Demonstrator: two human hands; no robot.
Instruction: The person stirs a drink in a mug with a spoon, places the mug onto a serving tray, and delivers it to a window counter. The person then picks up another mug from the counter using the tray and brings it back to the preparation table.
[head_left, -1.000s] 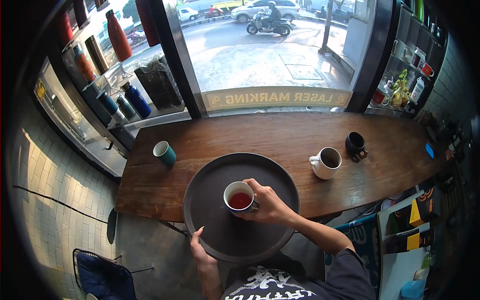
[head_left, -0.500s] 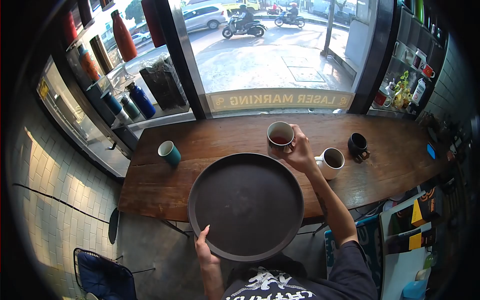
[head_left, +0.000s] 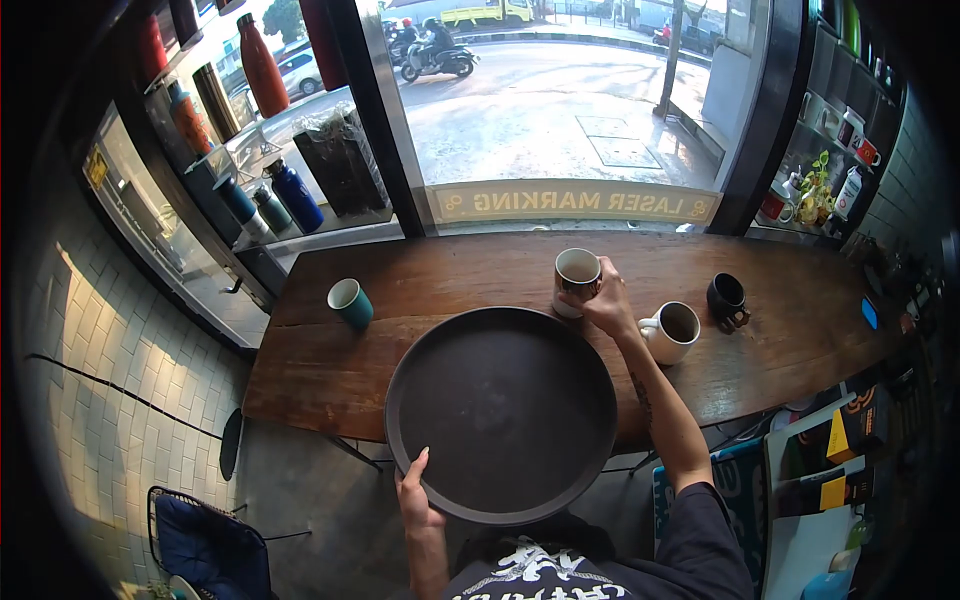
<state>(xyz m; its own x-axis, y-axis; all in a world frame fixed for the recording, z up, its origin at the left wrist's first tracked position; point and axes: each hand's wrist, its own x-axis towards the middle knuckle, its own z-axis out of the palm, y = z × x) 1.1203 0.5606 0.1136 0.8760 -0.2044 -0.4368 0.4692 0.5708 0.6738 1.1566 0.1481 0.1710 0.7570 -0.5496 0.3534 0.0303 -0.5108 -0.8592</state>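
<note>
My left hand (head_left: pixel 417 492) grips the near left rim of a large round dark tray (head_left: pixel 500 415), thumb on top and the other fingers hidden below. The tray is level, bare on top, and overlaps the table's near edge in view. Beyond its far rim, my right hand (head_left: pixel 606 302) is closed around the handle side of a mug (head_left: pixel 577 268). Whether the mug's base touches the table cannot be told. A white mug (head_left: pixel 671 332) with dark liquid stands just right of my right hand. Further right is a black cup (head_left: pixel 727 295); at the left stands a teal cup (head_left: pixel 350 304).
The wooden table (head_left: pixel 450 270) runs along a window. Shelves with bottles (head_left: pixel 290 195) stand at left, and a shelf with mugs and a plant (head_left: pixel 817 188) at right. A phone-like blue object (head_left: pixel 868 311) lies at the table's right end. A cushioned chair (head_left: pixel 212 545) is lower left.
The mug in my right hand has tipped more upright and shifted slightly right, and its reddish drink shows less. The whole view has swung a little. My left hand still grips the tray.
</note>
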